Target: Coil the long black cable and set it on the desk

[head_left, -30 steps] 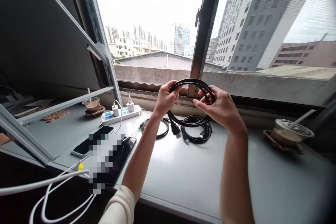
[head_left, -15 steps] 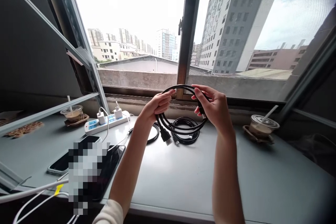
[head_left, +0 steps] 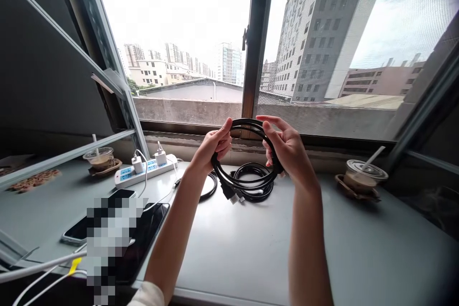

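Note:
I hold a coiled black cable (head_left: 242,182) upright in front of the window, above the grey sill. My left hand (head_left: 214,146) grips the coil's left side and my right hand (head_left: 285,148) grips its right side. Its plug end (head_left: 233,196) hangs at the bottom of the loop. Behind and below it, another coiled black cable (head_left: 255,171) lies flat on the sill, and a third black loop (head_left: 211,186) lies just to its left.
A white power strip (head_left: 145,169) with chargers sits at the back left, near an iced drink (head_left: 98,157). A phone (head_left: 81,229) and a dark tablet (head_left: 150,224) lie front left with white cables (head_left: 39,267). A second lidded cup (head_left: 362,174) stands right. The window frame (head_left: 256,43) rises behind.
The coil has come slightly lower and tighter between my hands, and the plug end now hangs closer to the cables lying on the sill. The view has shifted slightly.

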A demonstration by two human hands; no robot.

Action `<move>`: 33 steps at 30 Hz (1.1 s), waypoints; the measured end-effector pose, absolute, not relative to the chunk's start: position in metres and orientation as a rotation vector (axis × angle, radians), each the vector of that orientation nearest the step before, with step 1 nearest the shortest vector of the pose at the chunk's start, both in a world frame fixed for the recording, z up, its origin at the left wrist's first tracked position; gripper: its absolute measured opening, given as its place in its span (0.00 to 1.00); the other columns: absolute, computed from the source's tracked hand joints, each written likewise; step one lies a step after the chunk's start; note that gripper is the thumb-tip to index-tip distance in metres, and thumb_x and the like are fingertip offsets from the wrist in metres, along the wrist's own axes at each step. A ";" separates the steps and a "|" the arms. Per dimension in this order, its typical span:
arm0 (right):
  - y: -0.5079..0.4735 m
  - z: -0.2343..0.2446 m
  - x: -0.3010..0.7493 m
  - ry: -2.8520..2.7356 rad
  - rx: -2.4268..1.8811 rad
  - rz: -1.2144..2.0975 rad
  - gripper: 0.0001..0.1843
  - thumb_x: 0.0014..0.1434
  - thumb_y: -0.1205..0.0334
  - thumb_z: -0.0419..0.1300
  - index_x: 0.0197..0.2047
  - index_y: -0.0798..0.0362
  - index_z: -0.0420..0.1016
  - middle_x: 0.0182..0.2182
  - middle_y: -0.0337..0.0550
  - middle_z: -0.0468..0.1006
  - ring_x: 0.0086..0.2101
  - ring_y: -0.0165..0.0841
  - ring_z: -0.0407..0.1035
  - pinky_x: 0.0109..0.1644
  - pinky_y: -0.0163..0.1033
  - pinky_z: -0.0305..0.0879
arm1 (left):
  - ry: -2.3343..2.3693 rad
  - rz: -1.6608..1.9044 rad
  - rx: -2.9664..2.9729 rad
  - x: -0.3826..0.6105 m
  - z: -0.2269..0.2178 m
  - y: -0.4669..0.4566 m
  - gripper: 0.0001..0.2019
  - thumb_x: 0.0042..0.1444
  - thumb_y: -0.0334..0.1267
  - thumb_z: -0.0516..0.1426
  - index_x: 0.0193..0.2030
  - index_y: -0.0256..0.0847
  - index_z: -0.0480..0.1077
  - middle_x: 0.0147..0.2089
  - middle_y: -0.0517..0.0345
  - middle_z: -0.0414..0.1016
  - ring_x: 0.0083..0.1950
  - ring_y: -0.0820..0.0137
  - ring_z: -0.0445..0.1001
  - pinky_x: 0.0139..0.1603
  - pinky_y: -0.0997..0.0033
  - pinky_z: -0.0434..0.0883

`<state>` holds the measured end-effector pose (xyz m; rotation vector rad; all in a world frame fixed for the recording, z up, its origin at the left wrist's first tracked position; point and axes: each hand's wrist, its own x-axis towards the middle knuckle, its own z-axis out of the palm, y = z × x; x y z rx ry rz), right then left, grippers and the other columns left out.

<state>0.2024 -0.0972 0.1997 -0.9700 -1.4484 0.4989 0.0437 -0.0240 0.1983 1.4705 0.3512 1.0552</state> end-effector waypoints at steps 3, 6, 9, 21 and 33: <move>-0.094 0.198 0.204 -1.496 -1.045 0.211 0.29 0.54 0.49 0.60 0.57 0.47 0.62 0.22 0.34 0.67 0.22 0.28 0.65 0.23 0.31 0.65 | 0.325 1.058 1.353 0.044 0.199 -0.024 0.29 0.52 0.52 0.58 0.17 0.40 0.43 0.13 0.70 0.42 0.12 0.84 0.45 0.13 0.77 0.43; -0.091 0.196 0.206 -1.522 -1.110 -0.088 0.28 0.51 0.57 0.63 0.56 0.45 0.65 0.39 0.42 0.72 0.34 0.32 0.69 0.28 0.32 0.68 | 0.347 1.101 1.298 0.048 0.198 -0.026 0.28 0.53 0.50 0.58 0.17 0.40 0.44 0.13 0.70 0.43 0.12 0.84 0.45 0.13 0.78 0.43; -0.089 0.193 0.211 -1.571 -1.190 -0.250 0.24 0.52 0.64 0.60 0.53 0.43 0.68 0.47 0.42 0.70 0.38 0.33 0.69 0.29 0.33 0.68 | 0.408 1.158 1.287 0.054 0.197 -0.030 0.27 0.54 0.48 0.58 0.18 0.40 0.44 0.13 0.71 0.44 0.13 0.84 0.45 0.13 0.78 0.43; -0.089 0.187 0.226 -1.665 -1.172 -0.174 0.19 0.61 0.63 0.51 0.55 0.51 0.68 0.47 0.45 0.72 0.46 0.36 0.68 0.51 0.42 0.67 | 0.273 0.937 1.234 0.056 0.193 -0.039 0.19 0.44 0.24 0.57 0.18 0.39 0.47 0.13 0.72 0.46 0.12 0.86 0.47 0.15 0.81 0.45; -0.102 0.195 0.230 -1.457 -1.142 -0.100 0.16 0.62 0.59 0.52 0.53 0.46 0.71 0.34 0.39 0.76 0.14 0.18 0.57 0.16 0.26 0.59 | 0.474 0.982 1.571 0.060 0.187 -0.034 0.14 0.49 0.34 0.59 0.39 0.38 0.59 0.17 0.69 0.62 0.20 0.78 0.63 0.24 0.79 0.61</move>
